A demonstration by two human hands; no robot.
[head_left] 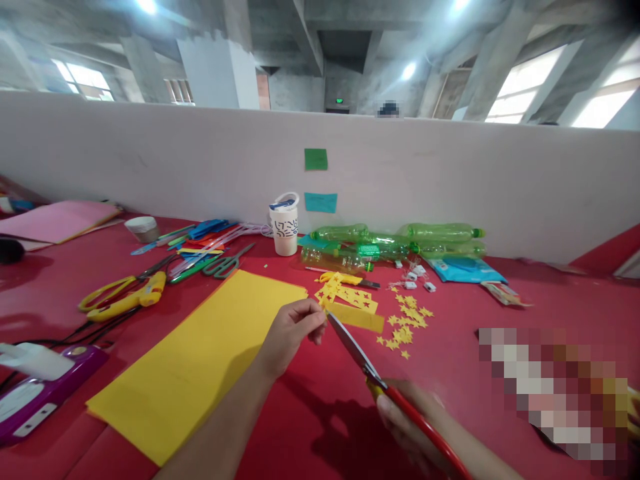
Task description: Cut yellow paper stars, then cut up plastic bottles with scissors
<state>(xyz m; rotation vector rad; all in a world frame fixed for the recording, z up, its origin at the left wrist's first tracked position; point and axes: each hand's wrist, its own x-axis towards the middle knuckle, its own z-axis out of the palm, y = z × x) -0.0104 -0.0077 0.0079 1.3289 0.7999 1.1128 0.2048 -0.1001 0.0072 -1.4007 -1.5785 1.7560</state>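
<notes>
Yellow scrap (325, 308): pinched by our left hand (296, 328), just beside the tips of the scissors (354, 345).
Grip: our right hand (404, 415) closed around the scissors.
Cut stars (403, 335): loose on the worktop (463, 310), apparently finished.
Punched strips (356, 298): already holed.
Yellow sheets (200, 353): apparently uncut, remaining.

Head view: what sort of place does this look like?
Probably a craft workstation inside a bare concrete building: small yellow stars and a yellow glue gun lie on the red tabletop, with concrete ceiling beams overhead.
</notes>
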